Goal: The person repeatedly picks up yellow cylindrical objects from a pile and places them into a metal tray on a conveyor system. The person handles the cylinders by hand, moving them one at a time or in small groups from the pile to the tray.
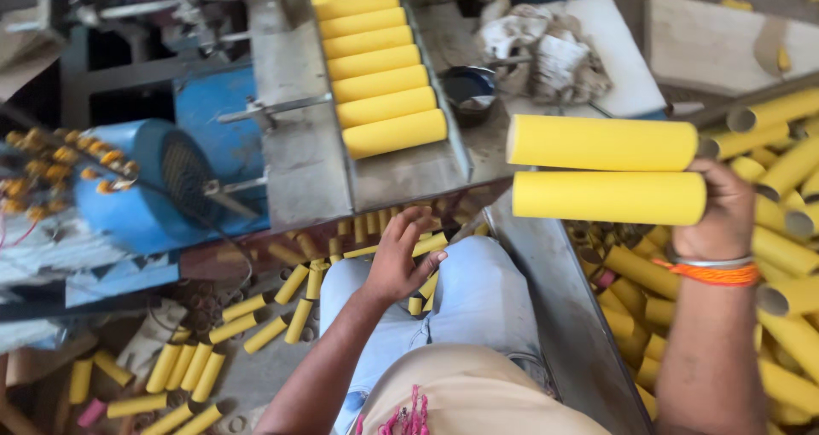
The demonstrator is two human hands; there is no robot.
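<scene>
My right hand (727,213) holds two long yellow tubes (607,169) by their right ends, one stacked above the other and lying level, above the metal edge beside my knee. My left hand (398,260) rests on my left knee with fingers spread, holding nothing, close to the short yellow tubes (424,249) below the machine. A sloping metal chute (299,145) ahead carries a row of several yellow tubes (384,85), lying crosswise one behind the other.
A blue motor (145,188) and machine frame stand at the left. Short yellow tubes (192,367) litter the floor. A heap of long yellow tubes (785,256) fills the right side. A dark bowl (467,89) and white rags (546,47) lie behind the chute.
</scene>
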